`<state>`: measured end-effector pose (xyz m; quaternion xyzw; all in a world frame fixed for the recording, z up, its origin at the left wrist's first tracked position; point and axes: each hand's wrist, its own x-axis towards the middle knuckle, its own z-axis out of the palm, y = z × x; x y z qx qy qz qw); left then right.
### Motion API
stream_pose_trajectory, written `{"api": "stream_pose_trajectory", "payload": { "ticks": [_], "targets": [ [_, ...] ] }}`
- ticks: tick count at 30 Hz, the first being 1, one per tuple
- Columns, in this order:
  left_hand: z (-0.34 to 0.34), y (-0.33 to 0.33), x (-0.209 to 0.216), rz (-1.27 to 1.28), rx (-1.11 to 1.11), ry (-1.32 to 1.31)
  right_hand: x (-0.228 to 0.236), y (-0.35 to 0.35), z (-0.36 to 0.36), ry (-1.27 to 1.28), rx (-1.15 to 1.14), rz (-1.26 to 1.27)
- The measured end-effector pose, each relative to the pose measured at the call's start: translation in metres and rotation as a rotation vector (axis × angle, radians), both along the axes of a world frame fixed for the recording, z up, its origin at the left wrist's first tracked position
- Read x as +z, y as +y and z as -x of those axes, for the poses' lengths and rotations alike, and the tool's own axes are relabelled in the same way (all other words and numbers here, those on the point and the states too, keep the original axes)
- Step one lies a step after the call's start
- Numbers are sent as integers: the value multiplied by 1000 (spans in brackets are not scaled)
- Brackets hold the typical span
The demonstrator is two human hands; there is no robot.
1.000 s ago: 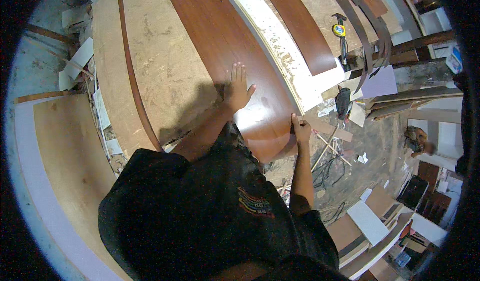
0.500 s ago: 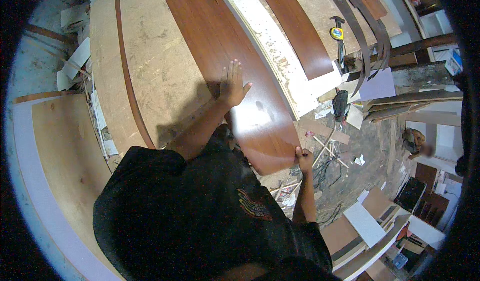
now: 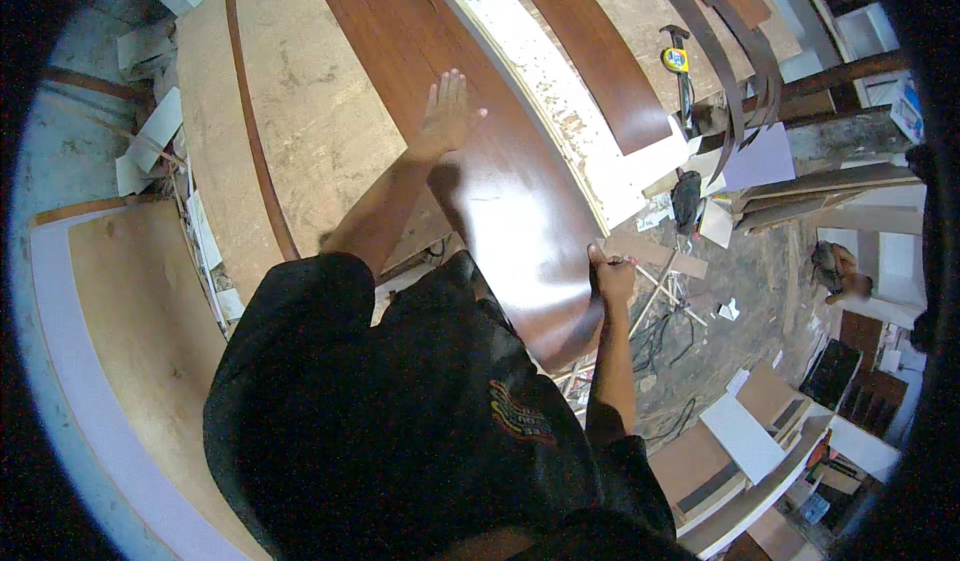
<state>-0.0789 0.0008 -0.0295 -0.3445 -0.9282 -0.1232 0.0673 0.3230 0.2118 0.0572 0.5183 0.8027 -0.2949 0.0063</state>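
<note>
A long reddish-brown glossy laminate sheet (image 3: 520, 161) lies over the light plywood top (image 3: 300, 91), its near end reaching past the plywood toward my body. My left hand (image 3: 445, 119) rests on its surface, palm down and fingers stretched out. At the near right edge, my right hand (image 3: 613, 277) grips the sheet with the thumb on top and the fingers curled. Bright light reflects off the sheet between my hands, and its near end bows. Along its right side runs a white strip of board (image 3: 530, 71) with a worn surface.
A second brown strip (image 3: 600, 71) lies farther right, near a hammer (image 3: 684, 91) and a yellow tape measure (image 3: 675, 60). Thin dark strips (image 3: 735, 71) hang over the plywood edge. Sticks and scraps (image 3: 670, 291) litter the floor. Another person (image 3: 833, 269) crouches at far right.
My left hand has moved farther up the laminate sheet and slightly left. My right hand has shifted a little up and right, still gripping the edge, and the near end bows more.
</note>
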Motion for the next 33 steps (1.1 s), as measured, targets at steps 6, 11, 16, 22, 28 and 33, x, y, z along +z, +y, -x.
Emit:
{"api": "stream_pose_trajectory", "payload": {
  "ticks": [6, 11, 16, 22, 28, 33],
  "targets": [
    [-79, -15, 20, 113, -109, -84, -17, 4, 14, -73, -56, 59],
    [-160, -13, 18, -15, -119, -127, -34, 3, 25, 174, -77, 58],
    [-155, -9, 17, -139, -105, -125, -69, 11, 1, 321, -10, 177],
    [-145, -7, 12, -153, -132, -65, -146, 35, -113, 376, -35, 363],
    [-130, 1, 5, -124, -132, -27, -102, 40, -149, 324, 46, 263],
    [-108, 1, -1, -3, -109, 43, -31, 21, -117, 75, -70, 82]
  ]
}}
